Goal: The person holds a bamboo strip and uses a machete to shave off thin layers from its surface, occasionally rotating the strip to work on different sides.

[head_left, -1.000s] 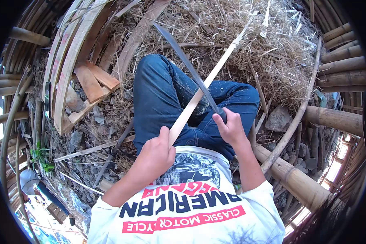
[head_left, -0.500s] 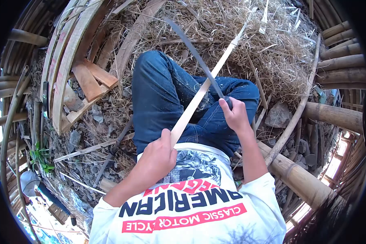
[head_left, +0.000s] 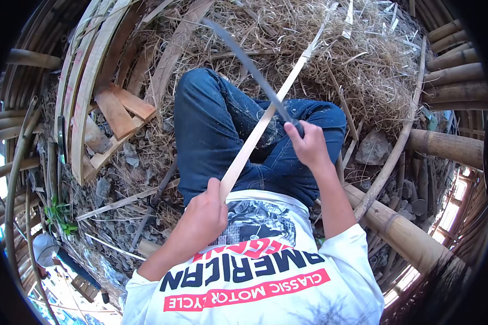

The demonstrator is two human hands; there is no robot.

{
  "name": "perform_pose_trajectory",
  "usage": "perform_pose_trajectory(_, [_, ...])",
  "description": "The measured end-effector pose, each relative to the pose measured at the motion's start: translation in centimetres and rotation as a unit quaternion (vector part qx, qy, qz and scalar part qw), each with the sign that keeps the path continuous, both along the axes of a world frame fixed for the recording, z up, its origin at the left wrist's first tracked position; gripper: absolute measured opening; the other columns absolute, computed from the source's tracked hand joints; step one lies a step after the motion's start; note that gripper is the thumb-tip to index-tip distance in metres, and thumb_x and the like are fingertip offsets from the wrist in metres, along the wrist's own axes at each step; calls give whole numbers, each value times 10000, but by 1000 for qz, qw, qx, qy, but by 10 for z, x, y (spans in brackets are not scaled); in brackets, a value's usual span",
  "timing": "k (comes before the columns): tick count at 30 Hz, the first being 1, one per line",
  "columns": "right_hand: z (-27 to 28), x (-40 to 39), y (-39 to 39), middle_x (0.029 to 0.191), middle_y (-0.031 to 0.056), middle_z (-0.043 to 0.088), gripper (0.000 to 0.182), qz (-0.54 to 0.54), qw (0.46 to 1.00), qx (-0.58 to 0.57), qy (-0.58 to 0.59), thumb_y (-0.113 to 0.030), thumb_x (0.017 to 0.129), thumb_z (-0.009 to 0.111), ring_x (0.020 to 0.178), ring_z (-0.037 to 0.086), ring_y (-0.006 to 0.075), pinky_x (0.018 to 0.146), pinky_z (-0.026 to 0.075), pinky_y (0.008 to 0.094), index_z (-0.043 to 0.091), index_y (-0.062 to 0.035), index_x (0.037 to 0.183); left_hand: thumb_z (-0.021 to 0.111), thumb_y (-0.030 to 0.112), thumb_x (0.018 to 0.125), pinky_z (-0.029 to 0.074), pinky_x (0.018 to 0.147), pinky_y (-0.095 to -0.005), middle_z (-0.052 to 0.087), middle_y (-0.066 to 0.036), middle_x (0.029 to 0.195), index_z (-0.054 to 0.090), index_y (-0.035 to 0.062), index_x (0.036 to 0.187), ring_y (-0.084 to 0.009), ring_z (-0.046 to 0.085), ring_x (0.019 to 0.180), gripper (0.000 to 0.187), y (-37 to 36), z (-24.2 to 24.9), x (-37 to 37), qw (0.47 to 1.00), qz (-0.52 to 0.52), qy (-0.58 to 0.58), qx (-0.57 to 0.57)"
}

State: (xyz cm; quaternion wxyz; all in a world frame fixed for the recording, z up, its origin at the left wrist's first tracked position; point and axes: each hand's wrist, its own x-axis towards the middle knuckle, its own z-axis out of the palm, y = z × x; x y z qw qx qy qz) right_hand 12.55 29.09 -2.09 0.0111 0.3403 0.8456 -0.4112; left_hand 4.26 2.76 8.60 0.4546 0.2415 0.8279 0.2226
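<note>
My left hand is closed around the near end of a long pale bamboo strip, close to my shirt. The strip slants away over my lap, its far end frayed into shavings. In my right hand is the dark handle of a long knife. The grey blade crosses the strip above my knee, and its tip points up and left. Blade and strip appear to touch at the crossing. My crossed legs in jeans lie beneath, with small shavings on the cloth.
A heap of curly shavings spreads beyond my knees. Long wooden planks and short wood blocks lie at the left. A thick bamboo pole runs along the right, near a stone. Bamboo walls stand on both sides.
My left hand has drawn the strip slightly back and left, toward my body. The knife has shifted a little left and its blade tip has swung up and left.
</note>
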Motion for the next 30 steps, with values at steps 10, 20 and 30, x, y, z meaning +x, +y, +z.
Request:
perform_pose_trajectory(10, [0,-4,-10,604,215,600,562,-2,999,-21,44,-510,903,600,624,629,413,578,484,442,632,26,736,521,17,852,463,658,-565,584,-317,722,377,-40,978,-510,591,727,199,1,-10,0,999,-6,24,45])
perform_pose_trajectory(20, [-29,-9,45,633,244,606,624,-62,998,-9,1,-538,903,584,638,630,415,594,473,456,612,48,690,534,35,884,428,693,-545,574,-321,763,397,-15,1085,-513,582,786,248,-7,-2,1,999,0,-7,35])
perform_pose_trajectory(30, [-10,-13,7,650,240,619,595,-11,1000,-14,26,-539,890,595,678,641,426,637,496,464,618,25,702,534,32,885,432,683,-531,573,-326,772,416,-9,1061,-515,578,796,216,-9,-7,-3,999,30,-5,25])
